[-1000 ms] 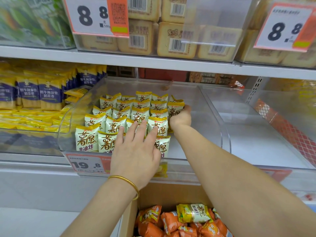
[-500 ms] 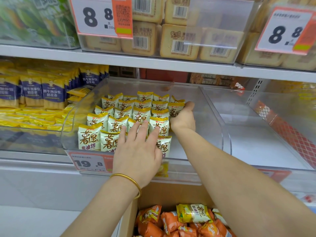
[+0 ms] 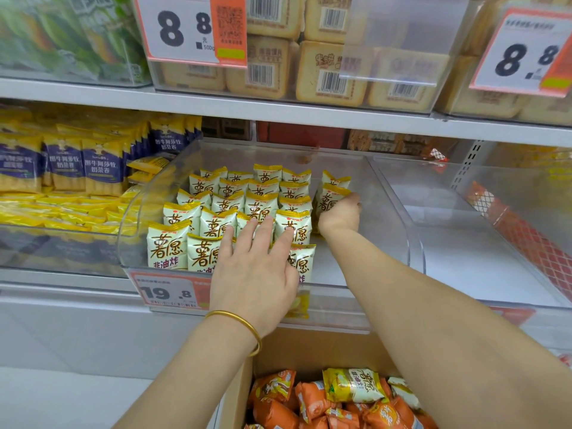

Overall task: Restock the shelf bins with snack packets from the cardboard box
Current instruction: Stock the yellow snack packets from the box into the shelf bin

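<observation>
Upright snack packets, labels forward, left hand flat on front ones, right hand beyond gripping one packet

Your left hand covers front-row packets in the clear bin; deeper in it, fingertips of your right hand hide behind a rear packet; below the bin, the cardboard box runs off-view.

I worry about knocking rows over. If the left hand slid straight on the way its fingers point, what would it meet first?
The left hand lies flat on the front snack packets; straight on, its fingertips would probably hit the next upright row, well before the clear bin's back wall.
</observation>
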`<action>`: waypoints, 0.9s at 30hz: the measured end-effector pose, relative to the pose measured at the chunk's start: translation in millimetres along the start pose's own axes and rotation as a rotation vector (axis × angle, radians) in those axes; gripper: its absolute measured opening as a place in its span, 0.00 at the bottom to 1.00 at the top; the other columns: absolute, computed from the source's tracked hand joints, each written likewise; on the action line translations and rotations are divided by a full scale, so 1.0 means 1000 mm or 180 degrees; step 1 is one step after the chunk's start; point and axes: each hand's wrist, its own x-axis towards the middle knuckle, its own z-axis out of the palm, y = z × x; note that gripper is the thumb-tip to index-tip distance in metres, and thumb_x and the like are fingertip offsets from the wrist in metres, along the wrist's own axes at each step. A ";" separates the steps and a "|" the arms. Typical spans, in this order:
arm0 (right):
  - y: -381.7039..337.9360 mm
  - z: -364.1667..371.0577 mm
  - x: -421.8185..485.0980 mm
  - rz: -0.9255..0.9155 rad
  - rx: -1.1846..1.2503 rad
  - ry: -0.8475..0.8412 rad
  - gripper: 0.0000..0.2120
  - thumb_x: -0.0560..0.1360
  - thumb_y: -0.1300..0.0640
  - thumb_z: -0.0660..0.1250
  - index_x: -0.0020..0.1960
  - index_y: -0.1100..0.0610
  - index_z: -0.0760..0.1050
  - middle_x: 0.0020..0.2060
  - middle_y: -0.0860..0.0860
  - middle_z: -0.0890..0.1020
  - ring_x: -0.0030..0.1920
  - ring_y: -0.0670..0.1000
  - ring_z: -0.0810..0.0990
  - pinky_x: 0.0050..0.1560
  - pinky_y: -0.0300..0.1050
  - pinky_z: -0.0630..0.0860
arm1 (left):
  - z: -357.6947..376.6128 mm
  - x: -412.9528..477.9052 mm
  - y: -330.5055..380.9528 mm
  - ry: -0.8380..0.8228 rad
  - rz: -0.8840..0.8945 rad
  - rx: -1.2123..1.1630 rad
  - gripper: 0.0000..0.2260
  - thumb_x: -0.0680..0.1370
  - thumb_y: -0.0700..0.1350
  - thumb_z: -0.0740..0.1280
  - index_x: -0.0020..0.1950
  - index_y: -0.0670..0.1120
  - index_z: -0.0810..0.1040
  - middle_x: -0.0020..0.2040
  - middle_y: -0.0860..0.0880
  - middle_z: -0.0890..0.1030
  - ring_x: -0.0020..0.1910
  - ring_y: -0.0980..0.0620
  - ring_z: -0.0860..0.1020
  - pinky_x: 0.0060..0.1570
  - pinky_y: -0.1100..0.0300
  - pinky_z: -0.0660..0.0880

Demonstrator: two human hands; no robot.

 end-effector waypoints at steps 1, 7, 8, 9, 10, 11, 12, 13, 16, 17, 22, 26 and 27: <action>0.001 0.000 0.001 -0.0027 0.0150 -0.0051 0.21 0.75 0.67 0.64 0.64 0.63 0.61 0.64 0.60 0.70 0.63 0.62 0.72 0.58 0.52 0.71 | 0.000 0.000 0.000 0.0003 0.0001 0.0008 0.26 0.73 0.51 0.49 0.63 0.49 0.78 0.64 0.43 0.77 0.64 0.41 0.74 0.65 0.40 0.65; 0.000 0.003 0.002 -0.0103 0.0622 -0.0465 0.19 0.73 0.71 0.62 0.62 0.62 0.63 0.49 0.53 0.71 0.49 0.53 0.71 0.48 0.41 0.68 | 0.000 0.000 0.000 -0.0044 0.0000 -0.0004 0.27 0.73 0.51 0.46 0.66 0.49 0.76 0.66 0.43 0.75 0.67 0.42 0.71 0.68 0.41 0.63; -0.001 0.004 0.002 -0.0090 0.0684 -0.0486 0.19 0.74 0.71 0.61 0.62 0.61 0.63 0.49 0.53 0.71 0.49 0.53 0.71 0.48 0.41 0.68 | 0.000 0.000 0.000 -0.0057 -0.0002 0.0007 0.28 0.73 0.52 0.46 0.66 0.50 0.75 0.67 0.44 0.74 0.68 0.42 0.71 0.68 0.41 0.62; -0.001 0.004 0.003 -0.0079 0.0716 -0.0497 0.20 0.74 0.71 0.61 0.63 0.61 0.63 0.49 0.52 0.71 0.49 0.53 0.71 0.49 0.42 0.68 | 0.000 0.000 0.000 -0.0049 -0.0004 0.0012 0.28 0.73 0.52 0.45 0.67 0.50 0.75 0.67 0.44 0.74 0.68 0.42 0.70 0.68 0.41 0.61; 0.000 0.006 0.004 -0.0081 0.0735 -0.0503 0.20 0.73 0.70 0.61 0.63 0.60 0.62 0.49 0.52 0.71 0.49 0.53 0.71 0.49 0.42 0.69 | -0.001 0.000 0.000 -0.0040 -0.0004 0.0001 0.28 0.73 0.52 0.45 0.67 0.50 0.75 0.68 0.44 0.74 0.68 0.43 0.70 0.69 0.41 0.61; 0.000 0.006 0.004 -0.0075 0.0725 -0.0525 0.21 0.73 0.70 0.62 0.63 0.60 0.61 0.49 0.52 0.71 0.50 0.53 0.72 0.49 0.43 0.70 | -0.002 0.000 0.000 -0.0066 0.0003 -0.0009 0.29 0.73 0.52 0.44 0.67 0.50 0.74 0.68 0.44 0.73 0.69 0.43 0.69 0.69 0.42 0.60; 0.001 0.008 0.004 -0.0070 0.0725 -0.0527 0.21 0.73 0.69 0.63 0.63 0.60 0.61 0.50 0.53 0.72 0.50 0.53 0.72 0.49 0.43 0.70 | -0.003 0.000 0.001 -0.0111 0.0012 -0.0011 0.30 0.73 0.52 0.43 0.68 0.50 0.73 0.69 0.44 0.72 0.70 0.43 0.68 0.70 0.42 0.59; 0.001 0.007 0.003 -0.0048 0.0686 -0.0521 0.21 0.73 0.69 0.63 0.63 0.60 0.60 0.50 0.53 0.72 0.50 0.53 0.72 0.49 0.43 0.70 | -0.002 0.000 0.000 -0.0135 0.0016 -0.0008 0.30 0.73 0.52 0.43 0.69 0.51 0.72 0.70 0.45 0.71 0.70 0.43 0.67 0.70 0.42 0.58; 0.002 0.005 0.005 -0.0096 0.0404 -0.0457 0.21 0.74 0.64 0.66 0.63 0.60 0.62 0.59 0.58 0.73 0.58 0.59 0.74 0.53 0.47 0.72 | -0.002 0.000 0.000 -0.0074 -0.0013 0.0002 0.28 0.73 0.51 0.46 0.66 0.50 0.75 0.67 0.44 0.74 0.68 0.42 0.71 0.68 0.41 0.62; 0.002 0.003 0.004 -0.0102 0.0284 -0.0477 0.21 0.74 0.63 0.66 0.64 0.59 0.63 0.61 0.59 0.71 0.60 0.61 0.73 0.56 0.48 0.71 | -0.002 0.000 0.000 -0.0064 -0.0012 0.0005 0.27 0.73 0.51 0.47 0.65 0.49 0.76 0.66 0.43 0.75 0.67 0.42 0.72 0.67 0.41 0.63; 0.003 0.001 0.003 -0.0138 0.0376 -0.0703 0.23 0.74 0.61 0.67 0.66 0.57 0.64 0.61 0.58 0.75 0.59 0.60 0.75 0.59 0.52 0.74 | 0.000 0.002 0.000 -0.0048 0.0007 0.0022 0.26 0.73 0.51 0.49 0.63 0.49 0.78 0.64 0.43 0.77 0.64 0.41 0.74 0.65 0.40 0.66; 0.001 -0.005 0.000 -0.0136 0.0720 -0.0648 0.27 0.76 0.55 0.67 0.71 0.53 0.60 0.61 0.56 0.77 0.60 0.60 0.76 0.60 0.55 0.74 | 0.001 0.001 -0.001 -0.0047 0.0035 0.0035 0.25 0.73 0.50 0.50 0.62 0.48 0.78 0.63 0.42 0.78 0.63 0.41 0.75 0.63 0.39 0.67; 0.000 -0.006 -0.002 -0.0144 0.0725 -0.0605 0.28 0.77 0.53 0.67 0.72 0.51 0.59 0.63 0.56 0.75 0.61 0.61 0.75 0.61 0.55 0.73 | 0.001 0.001 -0.001 -0.0040 0.0038 0.0036 0.25 0.73 0.50 0.49 0.63 0.48 0.78 0.63 0.43 0.77 0.64 0.41 0.74 0.64 0.40 0.67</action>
